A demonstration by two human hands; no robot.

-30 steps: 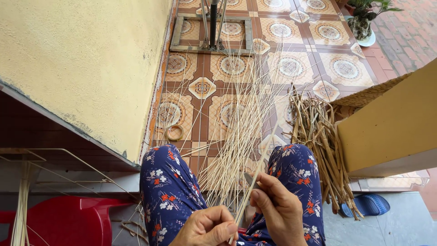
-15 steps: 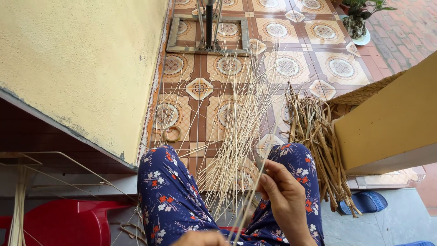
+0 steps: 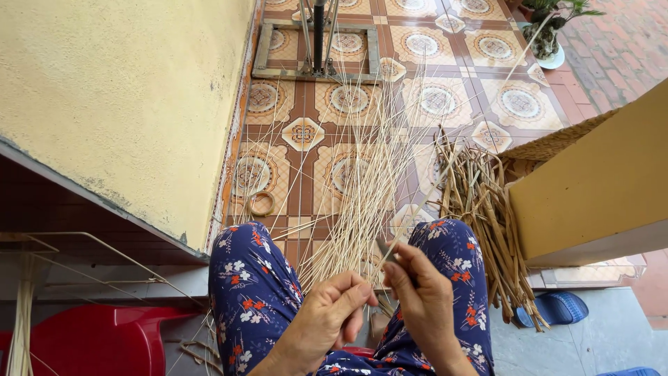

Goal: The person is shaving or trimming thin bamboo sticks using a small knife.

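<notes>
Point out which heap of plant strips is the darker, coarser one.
The brown bundle lying on the floor tiles beside the yellow wall, right of the person's knee. The pale thin strips fanning out from the hands are lighter and finer.

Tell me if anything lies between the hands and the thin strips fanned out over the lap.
Nothing visible does. The left hand and right hand are already at the near ends of the strips, fingers pinched on them. The coarser bundle lies apart, beside the right knee.
</notes>
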